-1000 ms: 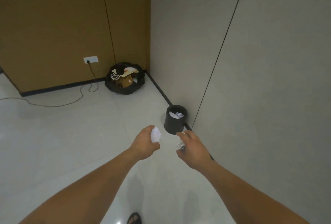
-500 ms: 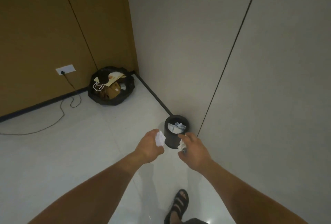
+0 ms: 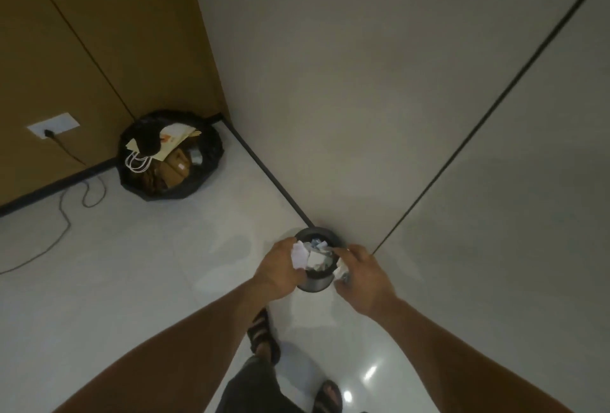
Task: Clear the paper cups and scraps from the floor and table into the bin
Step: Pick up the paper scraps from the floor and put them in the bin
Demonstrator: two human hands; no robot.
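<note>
Single head-worn wide-angle view, looking steeply down from close above the black bin [image 3: 317, 231], facing the grey wall [image 3: 363, 115] just behind the bin

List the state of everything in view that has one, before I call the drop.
Bin: upright, open, paper scraps inside.
Left hand: grips a white paper wad above the bin.
Right hand: grips a crumpled scrap beside the bin's rim.
Black bag: open, stuffed with paper bags.
Wall socket: cable plugged in.
</note>
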